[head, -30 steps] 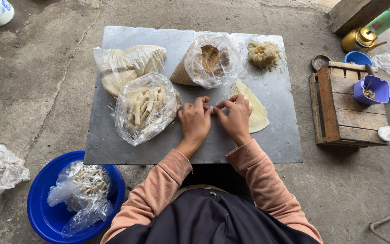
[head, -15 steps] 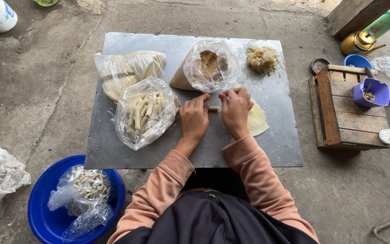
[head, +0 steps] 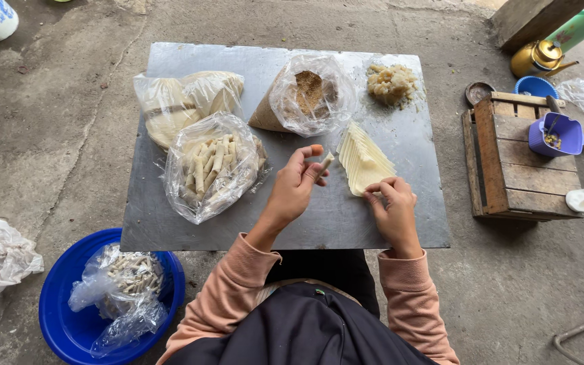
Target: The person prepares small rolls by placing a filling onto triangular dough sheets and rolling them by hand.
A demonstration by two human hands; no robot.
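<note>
The grey sheet-metal table [head: 170, 223] sits low on the concrete floor, and the picture over it has just changed: half a second ago both hands were pressed together at its middle, working one small piece between them, and now they have split apart. To the left, the clear plastic bag of pale finished rolls [head: 212, 170] lies open, with the bag of round cream wrappers [head: 184, 101] behind it and the bag of brown crumbly filling [head: 309, 94] beside that; a loose heap of yellowish filling [head: 392, 82] sits at the far right corner. Down on the floor, the blue plastic basin [head: 69, 324] holds another bagful of rolls. Now the left hand [head: 293, 189] has lifted clear of the surface, thumb and fingers pinched shut on a slim pale rolled stick [head: 326, 162], held tilted just above the table, between the bag of rolls and the wrappers. The right hand [head: 395, 206] has come down onto the near corner of the fanned stack of cream triangular wrappers [head: 365, 161], fingertips closed lightly on the edge of the top sheet. By my reading, one roll is done and a fresh wrapper is being picked.
</note>
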